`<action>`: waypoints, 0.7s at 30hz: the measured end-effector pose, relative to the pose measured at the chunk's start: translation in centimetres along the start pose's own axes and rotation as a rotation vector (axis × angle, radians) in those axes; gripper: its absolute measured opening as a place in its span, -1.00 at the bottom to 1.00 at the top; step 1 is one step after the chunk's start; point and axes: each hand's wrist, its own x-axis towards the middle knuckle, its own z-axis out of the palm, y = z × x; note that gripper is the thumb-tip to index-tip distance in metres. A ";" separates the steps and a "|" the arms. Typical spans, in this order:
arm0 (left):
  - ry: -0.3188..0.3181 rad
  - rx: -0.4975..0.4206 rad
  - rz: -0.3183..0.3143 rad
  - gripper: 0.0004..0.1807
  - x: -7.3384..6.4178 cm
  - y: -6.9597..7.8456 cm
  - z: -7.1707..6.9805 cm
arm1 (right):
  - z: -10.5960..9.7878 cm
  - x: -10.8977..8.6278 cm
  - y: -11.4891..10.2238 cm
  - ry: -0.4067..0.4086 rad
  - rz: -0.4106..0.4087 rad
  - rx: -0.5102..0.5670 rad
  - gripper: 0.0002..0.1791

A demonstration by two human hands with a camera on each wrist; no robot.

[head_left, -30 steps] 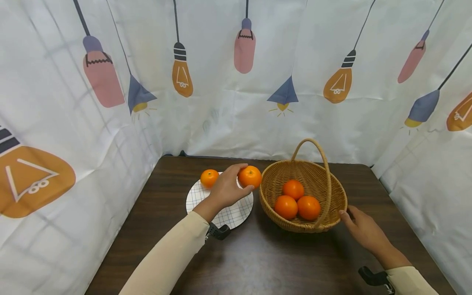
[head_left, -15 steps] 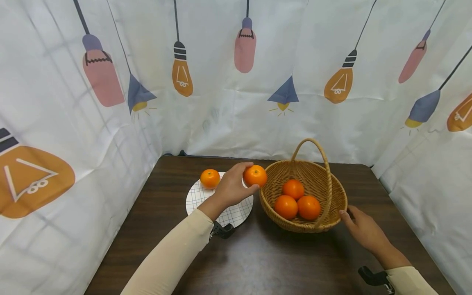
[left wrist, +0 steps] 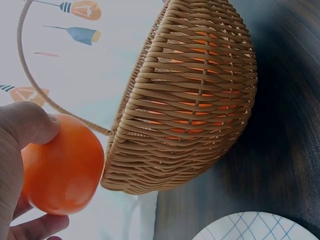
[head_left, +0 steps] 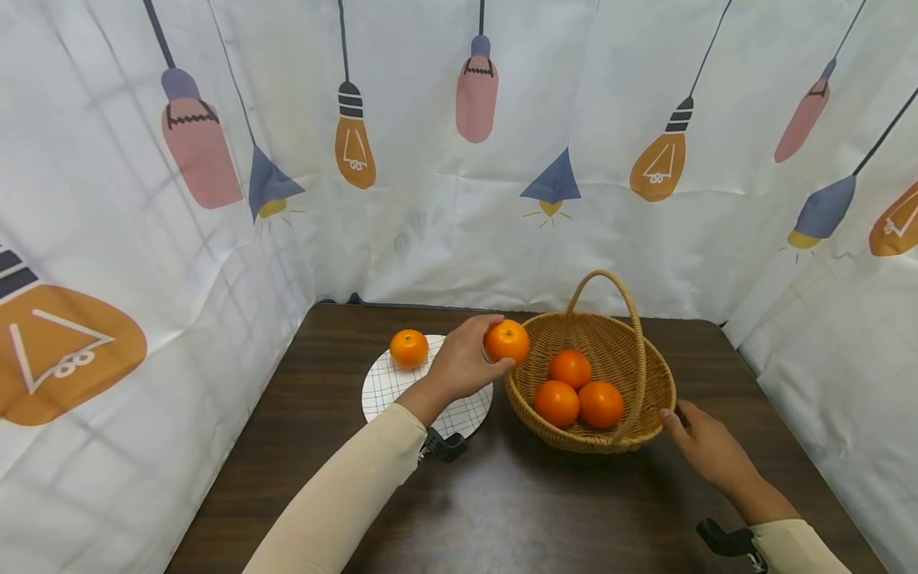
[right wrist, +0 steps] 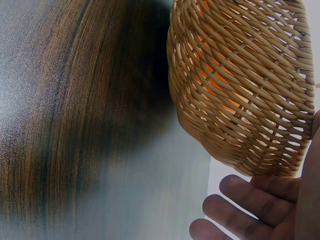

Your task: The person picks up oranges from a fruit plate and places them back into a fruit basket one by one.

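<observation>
My left hand (head_left: 462, 360) holds an orange (head_left: 507, 341) between thumb and fingers, at the left rim of a wicker basket (head_left: 663, 371). In the left wrist view that orange (left wrist: 65, 167) is level with the basket's rim, right beside the weave. Inside the basket lie three more oranges (head_left: 601, 404), grouped toward its left and front. My right hand (head_left: 712, 446) grips the basket's right rim, thumb on top. From the right wrist view, the other fingers (right wrist: 257, 200) spread along the outside of the wicker (right wrist: 245, 85).
Behind my left forearm sits a white plate with a blue grid (head_left: 387, 391), partly covered by the arm. One orange (head_left: 409, 348) rests at its back edge. The basket's tall handle (head_left: 638, 351) arches over its right part. A printed curtain (head_left: 445, 231) borders the dark wooden table (head_left: 545, 510).
My left hand has carried its orange rightward, from over the plate's right side to the basket's left rim. The right hand and the basket stay in place.
</observation>
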 end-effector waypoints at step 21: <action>-0.033 0.085 0.049 -0.24 1.2 1.6 2.0 | 0.1 -0.1 0.0 -0.002 0.005 0.010 -0.23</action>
